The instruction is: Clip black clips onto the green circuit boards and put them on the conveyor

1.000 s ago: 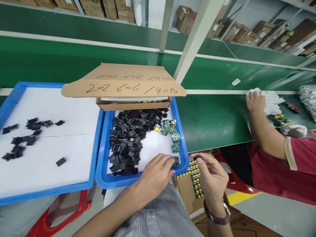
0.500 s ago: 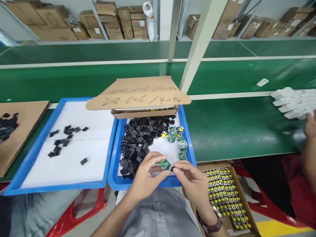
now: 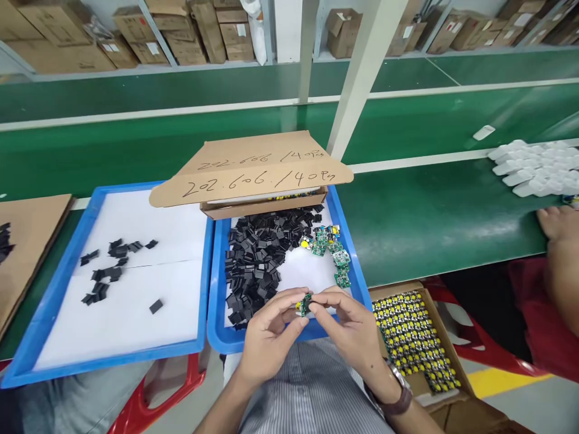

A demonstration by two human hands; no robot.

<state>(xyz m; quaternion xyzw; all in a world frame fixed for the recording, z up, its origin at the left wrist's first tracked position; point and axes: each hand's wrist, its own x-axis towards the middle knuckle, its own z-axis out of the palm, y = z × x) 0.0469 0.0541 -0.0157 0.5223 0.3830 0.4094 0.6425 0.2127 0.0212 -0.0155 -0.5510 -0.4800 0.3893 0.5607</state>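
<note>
Over the near edge of the right blue tray (image 3: 217, 325), my left hand (image 3: 270, 339) pinches a small green circuit board (image 3: 303, 306) with a yellow part on it. The board is turned nearly edge-on. My right hand (image 3: 349, 330) is closed at the board's right side, its thumb and forefinger pressing a small black piece against it; the fingers mostly hide that piece. A heap of flat black pieces (image 3: 257, 253) fills the tray's left side. More green circuit boards (image 3: 340, 258) lie along its right side.
An open cardboard box (image 3: 262, 206) with handwriting on its flap stands across the tray's far end. Left is another blue tray (image 3: 204, 259) with scattered black pieces. A carton of yellow-topped boards (image 3: 414, 331) sits lower right. Another person's hand (image 3: 558, 223) rests near white parts (image 3: 529, 169).
The circuit board has turned from face-up to nearly edge-on. My right hand has moved left, bringing the black piece against the board. The camera view has shifted slightly.
</note>
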